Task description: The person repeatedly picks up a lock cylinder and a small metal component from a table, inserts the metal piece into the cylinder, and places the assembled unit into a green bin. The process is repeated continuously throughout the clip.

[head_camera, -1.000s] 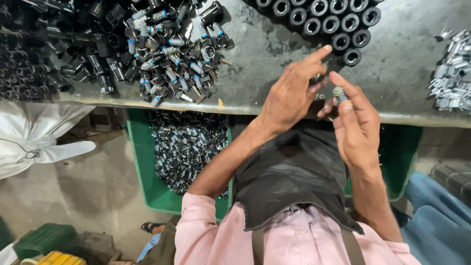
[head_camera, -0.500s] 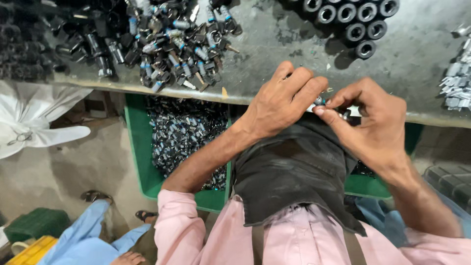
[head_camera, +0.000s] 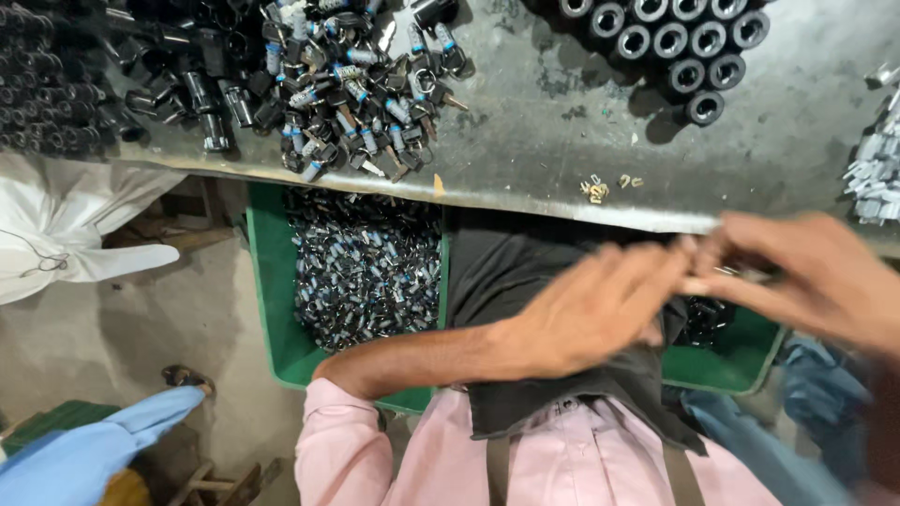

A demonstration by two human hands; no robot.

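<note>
Both hands are blurred pretty badly here. The left hand (head_camera: 600, 314) is held palm down with the fingers stretched toward the right, and the right hand (head_camera: 816, 281) is brought in from the right edge so the fingertips of both meet just below the worktop's near edge. A small part (head_camera: 741, 274) looks to be pinched between them, but what it is can't be told through the blur, and how tightly it's gripped can't be told either.

Under the hands a dark cloth (head_camera: 553, 319) is draped over the lap, with a pink shirt (head_camera: 562, 459) seen below it. A green bin (head_camera: 272, 281) sits just under the worktop edge, left of the hands, and it's filled with a heap of small silver-and-black pieces (head_camera: 366, 272). Another bit of green bin (head_camera: 741, 361) shows under the right hand.

The grey worktop (head_camera: 553, 141) runs across the far side. A few tiny brass bits (head_camera: 600, 187) are scattered near its edge, just above the hands. Far left, a pile of keys and lock barrels (head_camera: 347, 84) is spread out. Far right, black round sockets (head_camera: 675, 37) are lined up in rows, and some silver clips (head_camera: 877, 169) are piled at the right edge.

A white bag (head_camera: 75, 225) lies at the left, and a blue sleeve (head_camera: 84, 450) shows at the near-left corner.
</note>
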